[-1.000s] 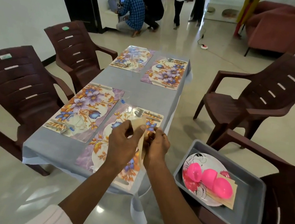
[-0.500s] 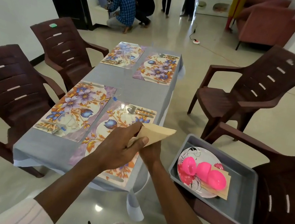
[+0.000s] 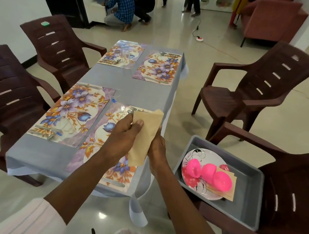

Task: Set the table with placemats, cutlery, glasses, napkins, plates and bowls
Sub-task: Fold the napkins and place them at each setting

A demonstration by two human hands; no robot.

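You've turned the napkin (image 3: pixel 144 137) from sideways to lengthwise, left hand (image 3: pixel 123 138) pinching its top corner, right hand (image 3: pixel 158 149) clamped on its edge, over the near placemat (image 3: pixel 106 130), so laying it down likely comes next.

The tan napkin (image 3: pixel 144 137) is covering the right hand's (image 3: pixel 159 149) fingers and most of the cutlery (image 3: pixel 130 111) at the far end of the nearest placemat (image 3: pixel 93 148). Three pink bowls (image 3: pixel 209 174) are hiding much of the floral plate (image 3: pixel 199 157) and the spare napkins (image 3: pixel 231 189) beneath them. The top edge is cutting off the heads of the crouching people (image 3: pixel 122 3).
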